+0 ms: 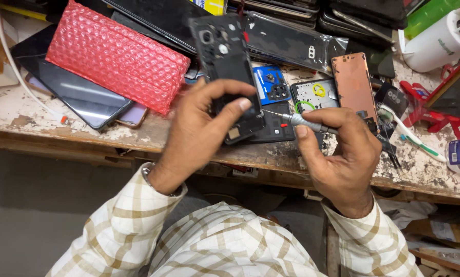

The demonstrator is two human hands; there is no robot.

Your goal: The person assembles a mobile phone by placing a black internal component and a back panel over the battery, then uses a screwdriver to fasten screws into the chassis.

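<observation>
The left hand is clamped around the lower half of an opened black phone, thumb pressed across its inner face and fingers wrapped behind, holding it upright and tilted slightly back over the front edge of the workbench; the right hand is closed on a slim grey screwdriver, pinched between thumb and fingers, its thin tip pointing left and meeting the phone just beside the left thumb. Seen from the head camera, the only view, the phone has its back cover off and its camera cut-outs showing at the top. Just behind the screwdriver lie a blue parts tray with a small black camera piece, a pale phone frame with yellow and green rings on it, and a copper-coloured back plate. Farther left of the gripping hand sit a red bubble-wrap pouch and a dark tablet; stacked phones and a clear plastic sleeve fill the rear. The work appears to be at the screw stage, the driver seated near the phone's lower edge. The next move would likely call for a steady left grip and light, straight pressure on the tip, since a slip could mar the board.
</observation>
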